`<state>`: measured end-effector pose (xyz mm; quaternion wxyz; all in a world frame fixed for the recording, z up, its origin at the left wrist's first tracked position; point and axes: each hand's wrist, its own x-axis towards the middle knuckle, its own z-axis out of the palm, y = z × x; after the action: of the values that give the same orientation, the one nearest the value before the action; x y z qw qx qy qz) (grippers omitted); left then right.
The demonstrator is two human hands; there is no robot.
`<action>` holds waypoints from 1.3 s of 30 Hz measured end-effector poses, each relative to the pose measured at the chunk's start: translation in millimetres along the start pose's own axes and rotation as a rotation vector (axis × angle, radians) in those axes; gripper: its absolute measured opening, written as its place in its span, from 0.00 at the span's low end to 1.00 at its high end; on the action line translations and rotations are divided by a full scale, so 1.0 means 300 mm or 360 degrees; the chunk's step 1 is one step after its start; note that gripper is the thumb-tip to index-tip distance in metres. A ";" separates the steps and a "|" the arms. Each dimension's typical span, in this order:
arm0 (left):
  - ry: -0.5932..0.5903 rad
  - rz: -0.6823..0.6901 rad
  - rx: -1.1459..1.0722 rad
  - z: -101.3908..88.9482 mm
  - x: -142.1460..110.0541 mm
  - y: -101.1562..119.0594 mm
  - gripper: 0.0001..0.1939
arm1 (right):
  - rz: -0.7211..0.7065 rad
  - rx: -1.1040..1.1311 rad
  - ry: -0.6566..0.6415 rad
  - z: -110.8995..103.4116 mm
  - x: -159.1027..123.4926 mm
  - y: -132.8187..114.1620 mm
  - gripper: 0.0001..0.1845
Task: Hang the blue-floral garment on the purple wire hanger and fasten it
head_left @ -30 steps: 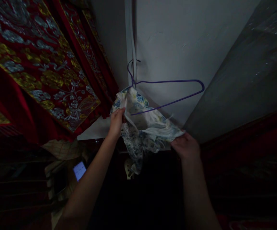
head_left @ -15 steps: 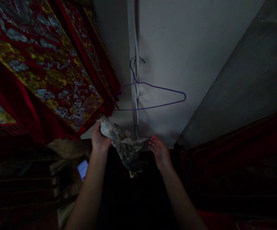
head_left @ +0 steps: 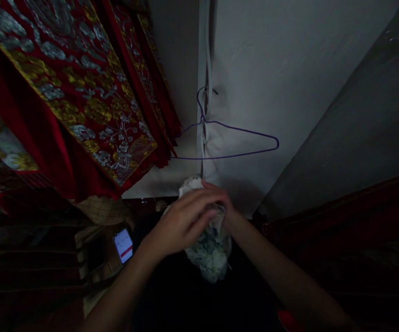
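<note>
A thin, crumpled cloth (head_left: 208, 263), pale with a dark bluish-green pattern, is bunched between my hands and hangs below them. My left hand (head_left: 185, 219) lies across the front of it, fingers curled over toward the right, thumb beneath, closed on the fabric. Meeting it from the right, my right hand (head_left: 227, 207) is closed round the other side of the bunch. Its fingers are largely hidden by the left hand and the cloth. White fabric sticks up above the knuckles. Over the hands, a purple wire hanger (head_left: 244, 130) hangs on the wall with nothing on it.
Red embroidered cloth (head_left: 99, 106) with gold and silver patterns hangs at the left. A lit phone (head_left: 123, 245) rests on a wooden surface at lower left. White cords (head_left: 208, 55) run down the pale wall (head_left: 272, 83). Dark red fabric (head_left: 375, 221) lies at the right.
My hands were apart, the left holding the cloth and the right beside its end. They have come together, and the cloth is now bunched between them. The view has shifted slightly.
</note>
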<state>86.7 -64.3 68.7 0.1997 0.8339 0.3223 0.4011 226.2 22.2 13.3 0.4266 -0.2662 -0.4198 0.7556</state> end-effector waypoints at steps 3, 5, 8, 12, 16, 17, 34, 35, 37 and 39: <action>0.0318 -0.0004 0.0025 -0.055 0.017 -0.095 0.20 | 0.0111 -0.0051 -0.0044 0.010 -0.037 -0.042 0.22; 0.0148 -0.0140 -0.0128 -0.061 0.007 -0.165 0.25 | 0.0297 -0.0301 -0.0284 0.012 -0.071 -0.089 0.23; -0.0352 -0.0289 -0.0133 -0.037 -0.045 -0.247 0.30 | 0.0174 -0.0939 -0.0709 0.005 -0.119 -0.180 0.14; -0.0778 -0.0449 0.0373 -0.024 -0.127 -0.321 0.27 | -0.0775 -0.1622 -0.0196 -0.037 -0.120 -0.291 0.18; -0.0668 -0.0637 0.0510 -0.074 -0.141 -0.348 0.21 | -0.1148 -0.1599 0.0436 -0.119 -0.004 -0.319 0.29; -0.0591 -0.0664 0.0471 -0.090 -0.132 -0.341 0.20 | -0.1105 -0.1581 0.0466 -0.143 0.035 -0.307 0.30; 0.0273 -0.0699 0.0911 -0.273 0.103 -0.418 0.15 | -0.1039 -0.2068 0.0725 -0.302 0.100 -0.353 0.14; 0.0407 -0.0625 0.0827 -0.277 0.127 -0.414 0.15 | -0.0996 -0.1986 0.0683 -0.296 0.098 -0.347 0.14; 0.0577 -0.0498 0.0644 -0.292 0.172 -0.407 0.18 | -0.0935 -0.1781 0.0570 -0.284 0.089 -0.331 0.13; 0.0551 -0.0410 0.0505 -0.319 0.206 -0.401 0.24 | -0.0929 -0.1607 0.0403 -0.274 0.073 -0.320 0.12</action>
<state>-6.0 71.6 88.3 0.0580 0.7259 0.5140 0.4534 318.2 101.9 53.4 0.4841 -0.3976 -0.7288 0.2766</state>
